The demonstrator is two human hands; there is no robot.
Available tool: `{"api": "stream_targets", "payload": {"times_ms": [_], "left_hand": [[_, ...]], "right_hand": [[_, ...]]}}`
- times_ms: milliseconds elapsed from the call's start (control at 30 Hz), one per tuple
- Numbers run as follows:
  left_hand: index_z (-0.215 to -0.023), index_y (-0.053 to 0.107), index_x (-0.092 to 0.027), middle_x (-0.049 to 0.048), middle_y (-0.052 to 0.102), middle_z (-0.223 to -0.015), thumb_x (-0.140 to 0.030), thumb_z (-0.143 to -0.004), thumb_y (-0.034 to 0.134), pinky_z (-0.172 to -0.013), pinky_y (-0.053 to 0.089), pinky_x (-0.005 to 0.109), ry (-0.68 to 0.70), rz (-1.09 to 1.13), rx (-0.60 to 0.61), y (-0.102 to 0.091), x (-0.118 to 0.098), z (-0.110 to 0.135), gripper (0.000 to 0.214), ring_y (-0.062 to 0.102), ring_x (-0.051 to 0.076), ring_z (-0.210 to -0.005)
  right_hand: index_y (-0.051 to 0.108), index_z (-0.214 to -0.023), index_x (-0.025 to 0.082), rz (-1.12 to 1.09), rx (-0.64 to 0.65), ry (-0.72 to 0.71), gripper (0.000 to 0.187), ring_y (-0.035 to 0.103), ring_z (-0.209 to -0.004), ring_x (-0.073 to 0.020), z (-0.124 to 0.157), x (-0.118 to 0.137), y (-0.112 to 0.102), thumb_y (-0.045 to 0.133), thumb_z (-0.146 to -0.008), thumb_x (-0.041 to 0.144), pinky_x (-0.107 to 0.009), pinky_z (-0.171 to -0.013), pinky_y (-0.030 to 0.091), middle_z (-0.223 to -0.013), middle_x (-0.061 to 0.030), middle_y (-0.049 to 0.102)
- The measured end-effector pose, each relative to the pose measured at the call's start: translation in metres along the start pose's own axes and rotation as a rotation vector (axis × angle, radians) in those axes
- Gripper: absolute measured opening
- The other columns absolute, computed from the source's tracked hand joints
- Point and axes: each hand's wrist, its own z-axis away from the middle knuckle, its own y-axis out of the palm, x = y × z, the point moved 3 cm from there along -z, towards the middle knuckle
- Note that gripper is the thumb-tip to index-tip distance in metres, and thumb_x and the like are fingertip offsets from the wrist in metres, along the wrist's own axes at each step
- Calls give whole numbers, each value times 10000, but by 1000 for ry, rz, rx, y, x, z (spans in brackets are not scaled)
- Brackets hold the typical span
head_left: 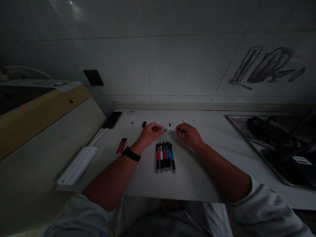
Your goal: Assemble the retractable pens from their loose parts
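Both my hands are raised a little over a white counter (192, 174), holding one pen (170, 129) between them. My left hand (150, 133), with a black watch on its wrist, pinches the pen's left end. At the other end, the fingers of my right hand (190, 135) are closed round a dark blue part. Just below my hands lies a row of several pens (165, 156), red, white and blue with black tips, side by side.
A red and black pen (121, 145) lies to the left, near a white power bank (77, 165) cabled to a dark phone (112, 119). Small black parts (144, 124) sit at the back. A metal sink (276, 148) with dark items is at the right.
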Motion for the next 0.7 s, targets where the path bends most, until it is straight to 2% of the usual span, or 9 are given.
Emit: {"api": "stream_targets", "payload": {"times_ms": [100,167,333,500,700], "left_hand": [[-906,666,-185,84,762,-1065,-348,-798,817,-904,559,366,-69,227,5,4,0,1,247,714,194,-965],[-908,648,-184,96,761,-1112,-350,-793,816,-910,562,364,-93,295,2,5,-2,2,263,715,195,-996],[-909,583,-190,126,752,-1203,-341,-829,780,-921,569,379,-82,289,3,3,-9,4,260,720,200,-1042],[-875,580,-186,106,777,-1089,-314,-800,798,-935,560,384,-48,265,-5,3,-11,4,264,731,198,-993],[-875,619,-180,68,752,-943,-289,-784,790,-837,560,332,-35,185,-50,2,-9,1,223,710,168,-859]], "right_hand": [[718,-1018,216,-57,14,-14,159,655,-878,-191,1,4,1,581,-958,272,-306,-821,483,-1006,-71,728],[719,-1030,215,-66,27,1,173,658,-891,-194,0,5,1,572,-960,274,-311,-837,486,-1005,-73,731],[723,-1044,219,-80,45,49,194,667,-958,-214,0,4,0,564,-961,292,-329,-884,493,-1045,-85,744],[718,-1034,219,-110,57,5,183,665,-936,-196,0,5,2,564,-972,297,-309,-872,484,-1030,-68,741],[711,-1038,220,-104,99,-4,173,661,-956,-191,1,4,7,564,-977,287,-302,-877,472,-1046,-61,742]]}}
